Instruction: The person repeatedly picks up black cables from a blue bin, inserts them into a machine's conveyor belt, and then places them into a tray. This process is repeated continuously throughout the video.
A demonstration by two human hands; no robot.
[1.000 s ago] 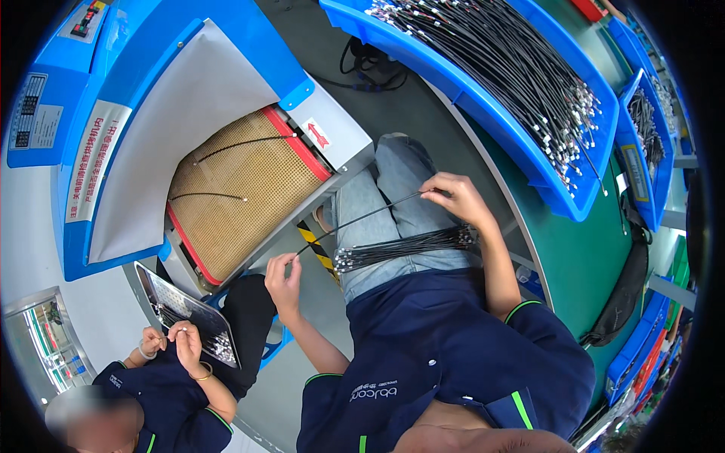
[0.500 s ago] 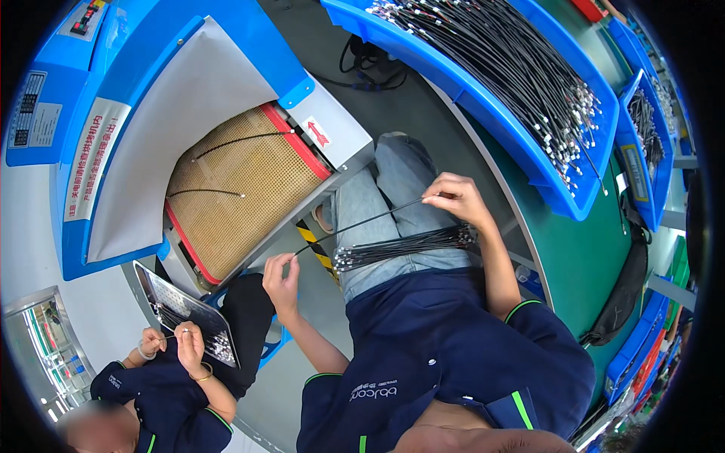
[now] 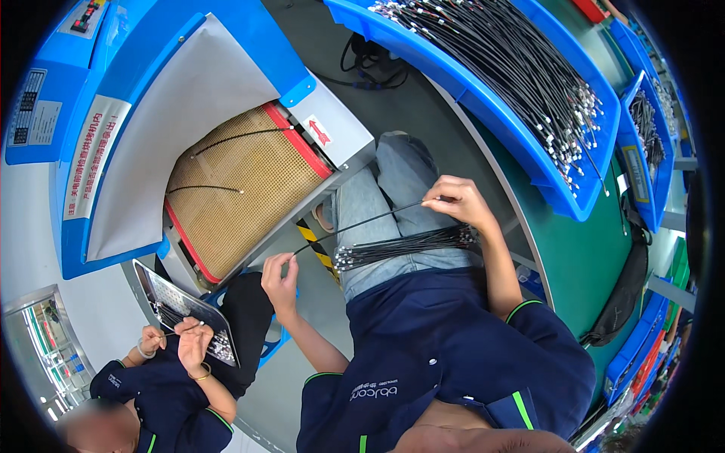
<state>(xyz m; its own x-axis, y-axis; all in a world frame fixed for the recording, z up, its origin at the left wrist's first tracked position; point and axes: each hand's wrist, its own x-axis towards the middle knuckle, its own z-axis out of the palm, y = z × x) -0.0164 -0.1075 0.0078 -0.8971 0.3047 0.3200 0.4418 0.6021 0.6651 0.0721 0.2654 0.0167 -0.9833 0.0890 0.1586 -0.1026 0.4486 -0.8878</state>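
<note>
A thin black cable (image 3: 355, 224) is stretched at a slant over my lap. My left hand (image 3: 280, 285) pinches its lower left end between thumb and fingertips. Its upper right end sits between the thumb and fingers of my right hand (image 3: 458, 201). Below it, a bundle of black cables (image 3: 404, 248) with small pale connectors lies across my thighs, apart from both hands. My fingertips hide the ends of the held cable.
To the left is a blue oven-like machine (image 3: 140, 83) with a mesh conveyor belt (image 3: 226, 204) carrying two black cables. A blue bin (image 3: 555, 200) of cables stands on the green table (image 3: 563, 264) at right. A co-worker (image 3: 162, 400) sits at lower left, handling cables over a tray (image 3: 232, 332).
Both my hands and the stretched cable stay almost still. The cables on the belt have shifted slightly up the picture. The co-worker's nearer hand has changed its pose a little.
</note>
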